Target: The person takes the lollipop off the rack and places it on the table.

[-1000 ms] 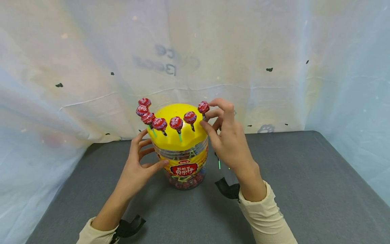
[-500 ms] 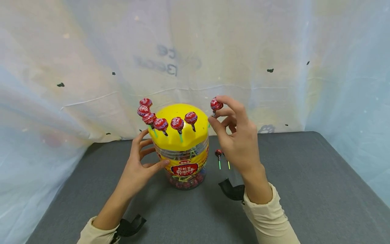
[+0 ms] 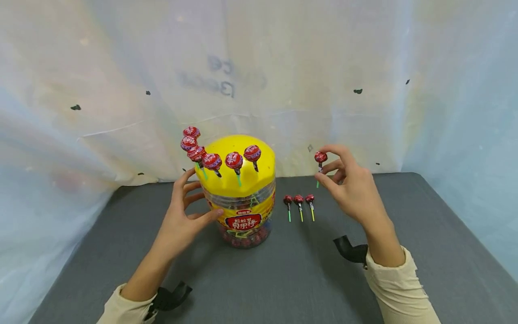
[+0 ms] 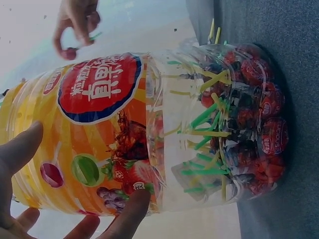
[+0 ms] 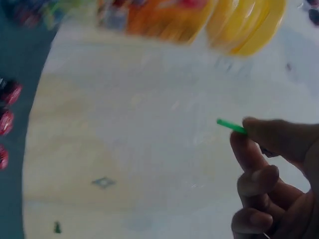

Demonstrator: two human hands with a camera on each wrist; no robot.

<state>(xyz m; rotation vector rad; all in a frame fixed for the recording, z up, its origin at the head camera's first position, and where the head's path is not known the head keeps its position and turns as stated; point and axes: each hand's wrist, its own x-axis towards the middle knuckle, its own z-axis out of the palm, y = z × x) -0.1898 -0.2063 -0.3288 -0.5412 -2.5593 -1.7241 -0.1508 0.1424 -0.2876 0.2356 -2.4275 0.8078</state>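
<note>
A clear plastic jar [image 3: 243,220] with a yellow lid [image 3: 226,146] stands on the table, with lollipops inside it. Several red-wrapped lollipops [image 3: 234,161] stick out of the lid along its left and front edge. My left hand [image 3: 184,216] grips the jar's left side, thumb on the label and fingers around the back; the left wrist view shows its fingertips [image 4: 132,204] on the label. To the right of the jar, above the table, my right hand [image 3: 354,189] pinches a red lollipop [image 3: 320,157] with a green stick [image 5: 230,125], its stick end pointing down.
Three lollipops [image 3: 298,199] lie in a row on the grey table [image 3: 263,283], right of the jar. A pale curtain [image 3: 299,67] hangs behind the table. Black straps [image 3: 350,250] dangle from both wrists.
My right hand has pulled the rightmost lollipop away from the lid and carried it right and slightly down, uncovering the row on the table. The left hand keeps its grip on the jar.
</note>
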